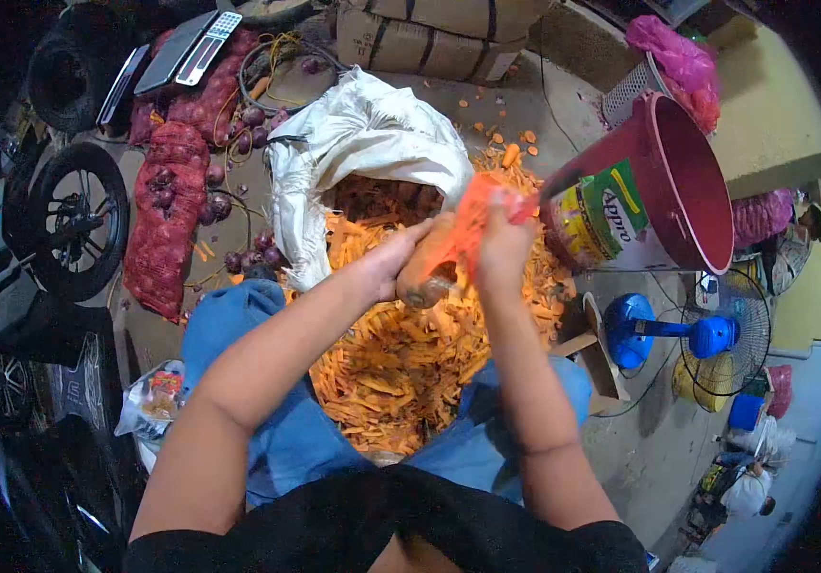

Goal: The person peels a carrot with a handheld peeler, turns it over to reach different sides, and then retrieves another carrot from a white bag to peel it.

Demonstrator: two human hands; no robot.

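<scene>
My left hand (394,265) is wrapped round a thick carrot (420,279), held over my lap. Against the carrot's right side is an orange-red peeler (473,222), smeared by motion, so its blade cannot be made out. My right hand (505,246) grips this peeler by its handle. Beneath both hands, a large heap of carrot peelings (382,368) spreads between my knees. Just beyond stands a white woven sack (372,134), its mouth facing me, with carrots (372,199) inside.
A large red bucket (654,181) leans at the right, near a blue fan (630,329). Red mesh sacks of onions (164,229) lie at the left, with loose onions (253,258) beside them. A motorbike wheel (78,222) and cardboard boxes (430,48) stand farther out.
</scene>
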